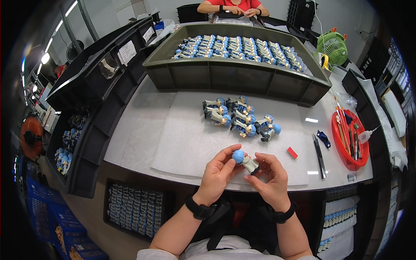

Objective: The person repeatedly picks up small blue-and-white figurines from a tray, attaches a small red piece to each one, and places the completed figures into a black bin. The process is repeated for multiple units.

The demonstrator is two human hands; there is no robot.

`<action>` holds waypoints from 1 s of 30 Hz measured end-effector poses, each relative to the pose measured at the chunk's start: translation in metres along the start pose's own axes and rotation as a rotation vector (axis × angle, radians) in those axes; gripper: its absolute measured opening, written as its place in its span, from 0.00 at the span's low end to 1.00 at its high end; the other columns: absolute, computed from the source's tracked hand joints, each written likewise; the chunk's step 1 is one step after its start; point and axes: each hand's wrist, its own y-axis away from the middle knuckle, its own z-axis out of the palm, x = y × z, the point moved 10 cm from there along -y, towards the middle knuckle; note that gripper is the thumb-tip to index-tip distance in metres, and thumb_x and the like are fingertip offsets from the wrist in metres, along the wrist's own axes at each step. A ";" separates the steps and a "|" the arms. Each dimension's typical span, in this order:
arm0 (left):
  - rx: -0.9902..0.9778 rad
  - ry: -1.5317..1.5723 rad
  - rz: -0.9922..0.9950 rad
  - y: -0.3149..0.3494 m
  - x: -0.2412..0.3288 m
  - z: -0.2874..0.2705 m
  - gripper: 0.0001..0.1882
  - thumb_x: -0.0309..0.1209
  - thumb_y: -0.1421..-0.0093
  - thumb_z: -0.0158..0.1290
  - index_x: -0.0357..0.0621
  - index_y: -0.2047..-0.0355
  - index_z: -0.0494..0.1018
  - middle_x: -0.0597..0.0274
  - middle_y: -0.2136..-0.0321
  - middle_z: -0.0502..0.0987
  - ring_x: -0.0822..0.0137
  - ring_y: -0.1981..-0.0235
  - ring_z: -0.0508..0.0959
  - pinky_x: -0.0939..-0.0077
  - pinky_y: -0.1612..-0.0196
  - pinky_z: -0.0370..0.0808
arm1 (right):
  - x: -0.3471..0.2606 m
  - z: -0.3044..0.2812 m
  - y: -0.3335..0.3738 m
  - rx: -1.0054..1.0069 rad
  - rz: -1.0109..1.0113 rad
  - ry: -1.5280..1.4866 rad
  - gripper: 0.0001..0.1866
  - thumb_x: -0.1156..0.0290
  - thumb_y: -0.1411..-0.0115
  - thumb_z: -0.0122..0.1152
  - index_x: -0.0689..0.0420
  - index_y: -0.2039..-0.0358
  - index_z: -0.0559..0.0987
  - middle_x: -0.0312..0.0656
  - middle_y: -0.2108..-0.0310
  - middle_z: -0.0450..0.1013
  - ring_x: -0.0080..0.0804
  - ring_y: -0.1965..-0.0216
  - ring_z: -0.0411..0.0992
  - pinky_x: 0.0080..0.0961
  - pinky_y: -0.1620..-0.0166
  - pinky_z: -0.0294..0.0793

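Between my two hands, just above the front edge of the white foam sheet [186, 143], is a small figurine [249, 164] with light blue hair, a cream coat and black shoes. The fingers of my left hand [216, 172] grip it by the head. At the other end, my right hand [271, 180] pinches it near the feet. Beyond my hands, several similar blue-haired figurines [242, 117] lie on their sides in a loose cluster. A small red block [292, 152] rests on the sheet right of my hands.
Across the table's far side stands a large grey-green crate [242, 80] of lined-up figurines. At right are dark pens [319, 156], a red tray [363, 151] of brushes and a green fan [333, 48]. Black bins [93, 143] line the left. A co-worker's hands [242, 11] show beyond.
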 end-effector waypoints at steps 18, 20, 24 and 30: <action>-0.048 0.021 0.009 -0.001 -0.002 0.002 0.21 0.22 0.35 0.43 0.37 0.41 0.59 0.53 0.48 0.69 0.68 0.47 0.70 0.73 0.43 0.68 | 0.007 -0.002 0.002 0.027 0.051 -0.045 0.29 0.85 0.54 0.66 0.59 0.50 0.71 0.37 0.58 0.69 0.22 0.57 0.69 0.16 0.59 0.70; -0.047 -0.077 0.070 0.001 0.005 0.004 0.22 0.20 0.37 0.46 0.37 0.43 0.60 0.53 0.48 0.69 0.69 0.48 0.70 0.74 0.44 0.68 | 0.003 -0.002 0.001 0.035 0.043 -0.032 0.28 0.86 0.54 0.66 0.60 0.50 0.71 0.37 0.58 0.69 0.22 0.57 0.70 0.16 0.59 0.70; -0.022 -0.119 0.125 0.002 0.007 0.004 0.21 0.18 0.41 0.52 0.36 0.48 0.62 0.53 0.51 0.70 0.70 0.51 0.72 0.77 0.47 0.70 | -0.003 -0.003 -0.001 0.062 -0.012 0.010 0.26 0.86 0.55 0.65 0.61 0.53 0.73 0.41 0.60 0.71 0.23 0.64 0.71 0.17 0.63 0.72; -0.003 -0.216 0.158 0.003 0.006 0.009 0.17 0.19 0.42 0.54 0.36 0.53 0.63 0.54 0.55 0.72 0.71 0.54 0.73 0.79 0.51 0.72 | -0.027 -0.015 -0.003 -0.018 -0.062 0.146 0.25 0.80 0.54 0.67 0.60 0.53 0.73 0.43 0.56 0.70 0.28 0.60 0.72 0.21 0.62 0.73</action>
